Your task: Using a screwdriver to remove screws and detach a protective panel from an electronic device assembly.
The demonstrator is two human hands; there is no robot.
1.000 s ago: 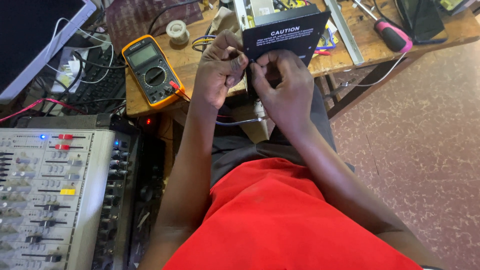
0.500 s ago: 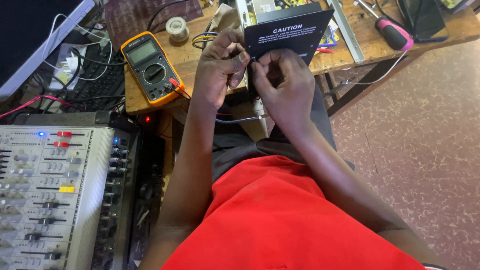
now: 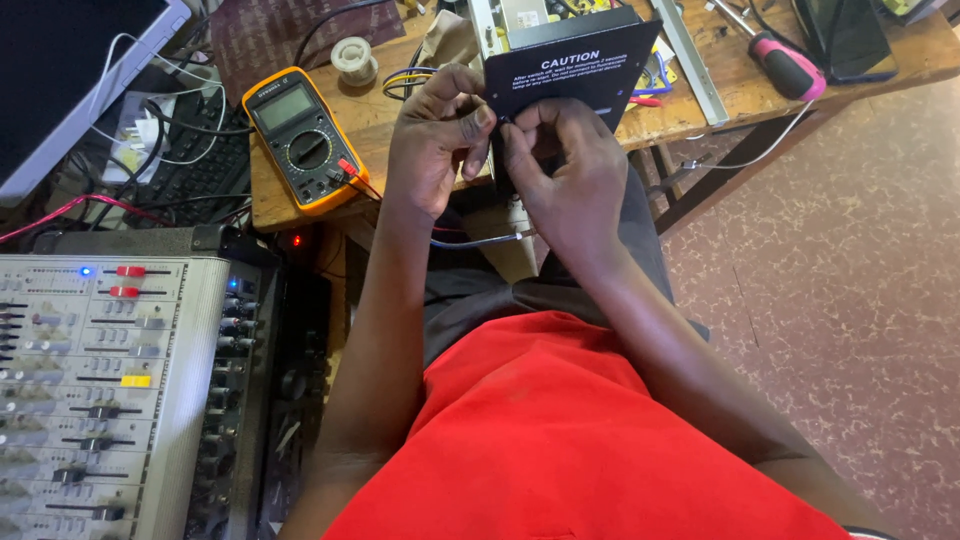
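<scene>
My left hand (image 3: 436, 140) and my right hand (image 3: 566, 168) meet at the lower left corner of a black metal plate (image 3: 578, 66) with white lettering, which leans at the edge of the wooden bench (image 3: 370, 120). The fingertips of both hands pinch something small at that corner; what it is stays hidden between the fingers. A thin blue and white wire (image 3: 480, 240) hangs just below my right hand. Behind the plate lies an opened device with a circuit board (image 3: 530, 12).
A yellow multimeter (image 3: 303, 140) with red lead lies left of my hands. A solder spool (image 3: 354, 60) sits behind it, a pink-handled screwdriver (image 3: 782, 62) at right. An audio mixer (image 3: 100, 390) stands at lower left, cables and a keyboard (image 3: 190, 170) above it.
The view has shifted slightly. My fingers have worked a little at the plate's corner, both hands staying in the same place.
</scene>
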